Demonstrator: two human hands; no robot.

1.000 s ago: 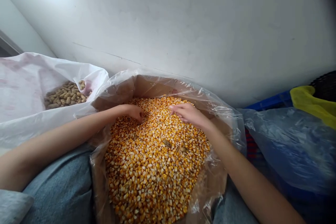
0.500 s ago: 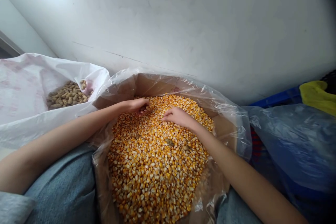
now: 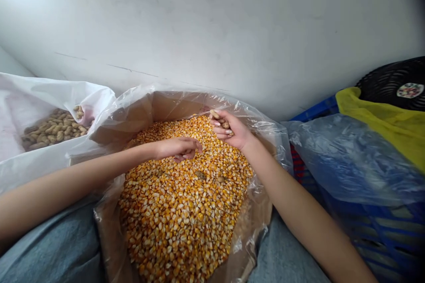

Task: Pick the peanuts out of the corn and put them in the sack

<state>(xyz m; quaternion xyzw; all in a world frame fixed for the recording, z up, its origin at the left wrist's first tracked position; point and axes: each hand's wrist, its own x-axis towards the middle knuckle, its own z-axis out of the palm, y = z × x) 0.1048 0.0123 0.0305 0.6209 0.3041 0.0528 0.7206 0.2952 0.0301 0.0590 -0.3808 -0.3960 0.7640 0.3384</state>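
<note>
Corn kernels [image 3: 182, 212] fill a box lined with a clear plastic bag [image 3: 272, 128]. At the far right of the corn, my right hand [image 3: 237, 132] is closed around a few unshelled peanuts [image 3: 225, 124], palm turned partly up. My left hand [image 3: 177, 148] hovers over the middle of the corn, index finger stretched out and the others loosely bent. Nothing shows in it, though its palm is hidden. On the corn below lie a dark, mottled lump [image 3: 200, 175] and a small tan piece [image 3: 221, 179] like a peanut.
A white sack [image 3: 99, 93] with peanuts [image 3: 56, 128] stands on the left. To the right are a blue crate [image 3: 381, 234], a clear plastic sheet [image 3: 358, 154], yellow cloth [image 3: 381, 115] and a black fan-like grille [image 3: 381, 82]. A white wall [image 3: 199, 31] rises behind.
My right hand has lifted off the corn and turned, now showing peanuts in its grip. My left hand has come nearer over the corn. The view has swung right.
</note>
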